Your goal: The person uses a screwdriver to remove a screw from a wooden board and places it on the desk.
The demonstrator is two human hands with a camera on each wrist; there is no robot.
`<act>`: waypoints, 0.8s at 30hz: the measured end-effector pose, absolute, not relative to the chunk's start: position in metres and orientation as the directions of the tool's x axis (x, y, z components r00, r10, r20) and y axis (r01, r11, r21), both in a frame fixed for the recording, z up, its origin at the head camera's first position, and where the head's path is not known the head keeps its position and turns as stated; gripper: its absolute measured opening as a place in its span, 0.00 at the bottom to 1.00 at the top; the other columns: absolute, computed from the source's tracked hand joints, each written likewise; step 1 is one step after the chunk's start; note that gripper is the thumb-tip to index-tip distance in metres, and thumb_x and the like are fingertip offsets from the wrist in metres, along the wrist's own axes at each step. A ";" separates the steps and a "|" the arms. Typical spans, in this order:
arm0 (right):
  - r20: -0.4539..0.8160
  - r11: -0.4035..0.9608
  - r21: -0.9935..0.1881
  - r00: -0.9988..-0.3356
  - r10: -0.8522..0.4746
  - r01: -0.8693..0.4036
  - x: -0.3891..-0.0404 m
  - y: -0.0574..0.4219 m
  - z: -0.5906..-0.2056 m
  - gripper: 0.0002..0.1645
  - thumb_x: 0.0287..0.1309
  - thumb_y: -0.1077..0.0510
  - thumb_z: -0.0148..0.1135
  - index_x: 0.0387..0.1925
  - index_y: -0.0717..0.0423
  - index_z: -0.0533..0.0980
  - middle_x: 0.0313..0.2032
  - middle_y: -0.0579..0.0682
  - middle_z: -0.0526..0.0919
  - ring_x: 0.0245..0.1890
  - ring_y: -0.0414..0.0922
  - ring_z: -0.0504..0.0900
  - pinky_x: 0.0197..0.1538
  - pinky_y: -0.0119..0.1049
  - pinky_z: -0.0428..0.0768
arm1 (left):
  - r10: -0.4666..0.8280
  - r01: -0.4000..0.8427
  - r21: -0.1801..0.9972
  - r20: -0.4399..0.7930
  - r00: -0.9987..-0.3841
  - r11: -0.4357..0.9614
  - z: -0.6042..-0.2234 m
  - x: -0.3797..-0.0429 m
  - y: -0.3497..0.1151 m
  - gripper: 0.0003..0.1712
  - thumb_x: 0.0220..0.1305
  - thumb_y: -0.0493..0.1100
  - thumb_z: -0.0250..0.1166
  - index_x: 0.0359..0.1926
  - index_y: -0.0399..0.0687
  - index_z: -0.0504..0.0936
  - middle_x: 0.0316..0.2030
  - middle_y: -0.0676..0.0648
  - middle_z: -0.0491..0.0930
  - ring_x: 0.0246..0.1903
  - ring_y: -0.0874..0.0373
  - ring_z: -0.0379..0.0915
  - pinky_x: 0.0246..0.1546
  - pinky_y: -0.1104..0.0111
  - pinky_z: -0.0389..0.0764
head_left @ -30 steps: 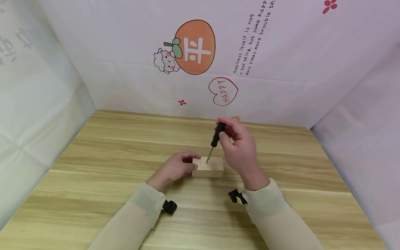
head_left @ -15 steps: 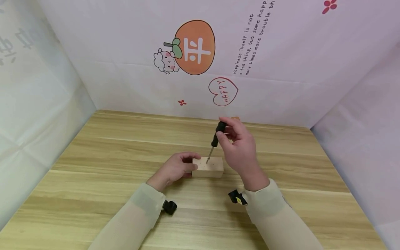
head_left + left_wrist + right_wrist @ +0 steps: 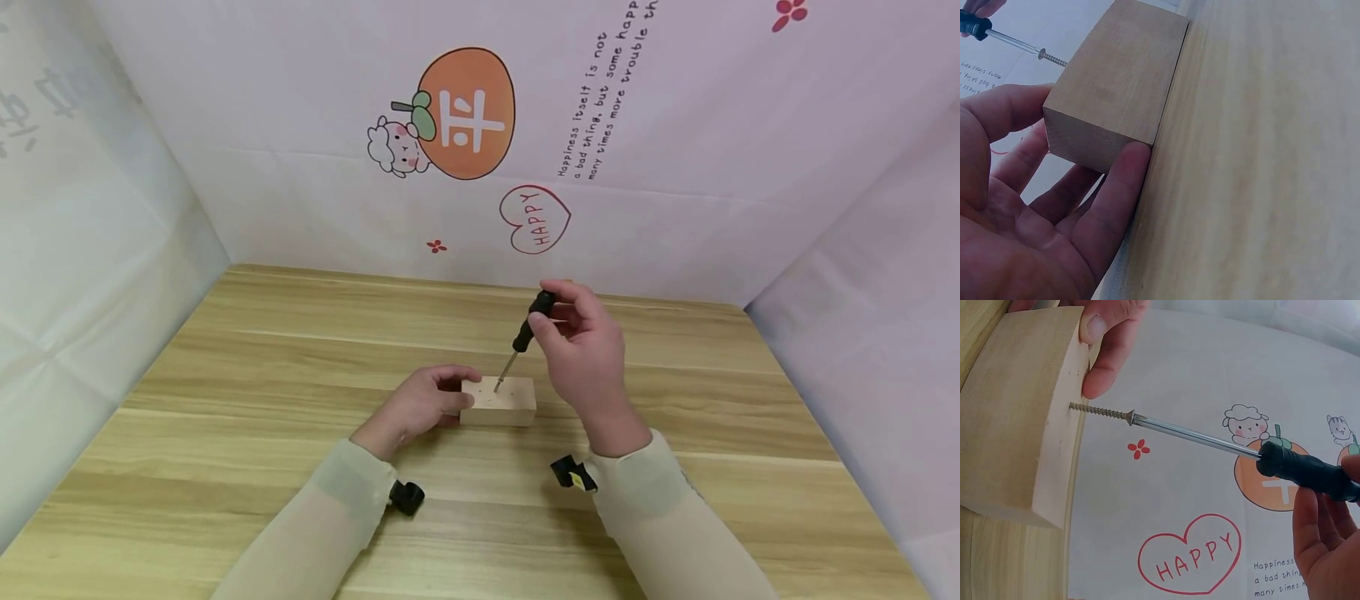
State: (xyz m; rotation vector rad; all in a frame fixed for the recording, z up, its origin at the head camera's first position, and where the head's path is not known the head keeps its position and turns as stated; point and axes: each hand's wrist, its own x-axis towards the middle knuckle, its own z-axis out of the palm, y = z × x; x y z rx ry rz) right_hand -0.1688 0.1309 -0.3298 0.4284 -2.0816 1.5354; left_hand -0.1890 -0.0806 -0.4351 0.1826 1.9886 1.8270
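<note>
A pale wooden block point(image 3: 517, 396) lies on the table with several small holes in its top. My left hand point(image 3: 429, 404) grips its left end, thumb and fingers spread around the edges. A screw point(image 3: 1102, 411) stands tilted at the block's top face, most of its thread exposed. The tip of a screwdriver point(image 3: 1197, 434) with a black handle meets the screw's head. My right hand point(image 3: 588, 354) holds that handle between thumb and fingers, above and to the right of the block; the tool leans to the right.
The wood-grain table point(image 3: 300, 333) spreads around the block. White printed cloth point(image 3: 315, 208) hangs at the back, with more cloth at both sides. A small black camera sits at each wrist, such as the left wrist camera point(image 3: 407, 497).
My right hand has shifted slightly right, and the screwdriver handle leans further right with it. Its tip stays at the screw. The left hand and block have not visibly moved.
</note>
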 end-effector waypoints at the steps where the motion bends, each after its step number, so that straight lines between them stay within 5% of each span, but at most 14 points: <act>1: 0.574 0.310 -0.787 -0.817 0.049 -0.534 -0.169 0.131 -0.330 0.20 0.61 0.71 0.65 0.54 0.57 0.80 0.46 0.51 0.82 0.41 0.43 0.83 0.39 0.32 0.81 | 0.380 -0.190 0.974 -0.223 -0.898 0.123 -0.435 -0.189 -0.081 0.18 0.65 0.32 0.67 0.54 0.47 0.84 0.51 0.44 0.75 0.44 0.51 0.73 0.41 0.58 0.83; 24: 0.570 0.218 -0.806 -0.820 0.041 -0.550 -0.166 0.135 -0.324 0.22 0.64 0.76 0.55 0.56 0.60 0.79 0.49 0.51 0.81 0.43 0.50 0.84 0.46 0.34 0.82 | 0.375 -0.196 0.973 -0.228 -0.899 0.120 -0.426 -0.184 -0.081 0.18 0.64 0.32 0.67 0.55 0.46 0.84 0.53 0.43 0.75 0.44 0.51 0.74 0.41 0.58 0.83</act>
